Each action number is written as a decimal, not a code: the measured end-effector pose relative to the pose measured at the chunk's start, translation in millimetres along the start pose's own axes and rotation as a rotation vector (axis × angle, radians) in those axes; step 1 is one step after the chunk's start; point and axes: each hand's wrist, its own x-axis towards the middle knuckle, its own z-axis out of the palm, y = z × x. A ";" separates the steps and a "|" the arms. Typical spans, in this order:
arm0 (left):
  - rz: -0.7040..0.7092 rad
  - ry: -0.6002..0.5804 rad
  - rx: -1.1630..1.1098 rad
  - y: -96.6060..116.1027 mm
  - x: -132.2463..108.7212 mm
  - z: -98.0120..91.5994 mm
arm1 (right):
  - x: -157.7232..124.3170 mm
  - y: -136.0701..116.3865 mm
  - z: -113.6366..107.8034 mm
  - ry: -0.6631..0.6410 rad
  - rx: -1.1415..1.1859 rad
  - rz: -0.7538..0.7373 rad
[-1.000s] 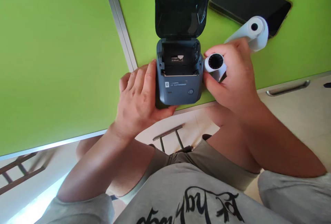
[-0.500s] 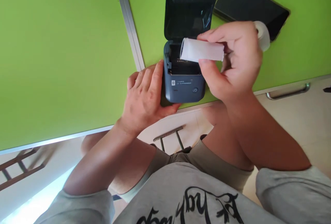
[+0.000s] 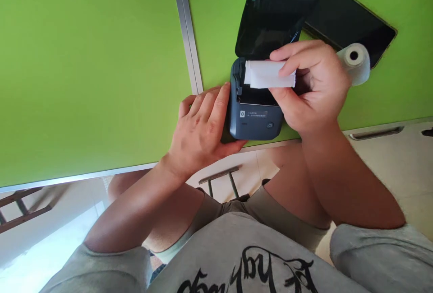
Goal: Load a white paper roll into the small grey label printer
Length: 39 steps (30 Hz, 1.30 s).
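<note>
A dark blue-grey portable printer [image 3: 255, 123] stands near the front edge of the green table, its black lid [image 3: 274, 17] swung up. My left hand [image 3: 203, 126] braces its left side, fingers along the wall and thumb around the front corner. Pinched between the thumb and fingers of my right hand [image 3: 314, 83] is a small white paper roll [image 3: 267, 74]. The roll lies crosswise over the printer's open compartment, its left end at the compartment's left wall. My fingers cover its right end, and how deep it sits I cannot tell.
Behind my right hand a second white paper roll [image 3: 360, 62] stands on end. A black smartphone [image 3: 352, 15] lies beyond it, partly behind the lid. A metal strip [image 3: 187, 26] crosses the green tabletop [image 3: 84, 58]. A drawer handle [image 3: 377, 133] shows at the front right.
The paper roll has come down from above the printer into its compartment opening, turning level. Printer, hands and phone appear shifted right in the picture. More of the second roll shows.
</note>
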 end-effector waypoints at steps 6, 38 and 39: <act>-0.017 -0.005 -0.012 0.1 0.5 0.3 | -5.4 11.7 1.5 -0.050 -0.027 0.076; 0.030 0.050 -0.015 1.9 1.6 -3.5 | 45.5 -19.2 -21.5 -0.530 -0.346 0.122; 0.027 0.045 -0.018 1.9 1.5 -3.8 | 48.7 -19.4 -21.4 -0.572 -0.387 0.102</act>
